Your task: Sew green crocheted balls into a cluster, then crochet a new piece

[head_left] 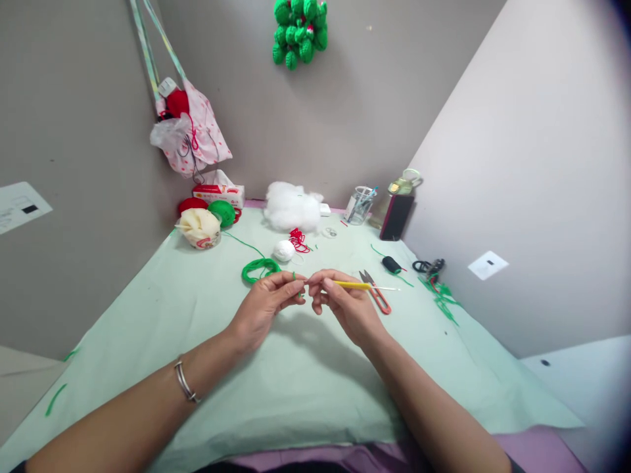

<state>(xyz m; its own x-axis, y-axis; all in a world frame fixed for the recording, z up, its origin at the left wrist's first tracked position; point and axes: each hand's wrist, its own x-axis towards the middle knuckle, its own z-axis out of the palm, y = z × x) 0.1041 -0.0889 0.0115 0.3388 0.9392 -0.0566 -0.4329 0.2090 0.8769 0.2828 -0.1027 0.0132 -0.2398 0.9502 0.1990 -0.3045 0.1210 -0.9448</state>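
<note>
Clearly light work: the left hand [263, 305] pinches a thin green yarn [294, 276] strand, limp and likely slippery, held just over the pale green table cover [305, 381]. The right hand [345, 302] closes on a yellow crochet hook [352, 284], stiff and slim, best gripped mid-shaft; its tip seems to meet the yarn.

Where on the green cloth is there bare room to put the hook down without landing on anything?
The green cloth is bare between the forearms and its near edge, and left of the left hand below the green yarn coil. It is crowded beside the right hand, by the orange snips, and along the back by the white stuffing.
</note>
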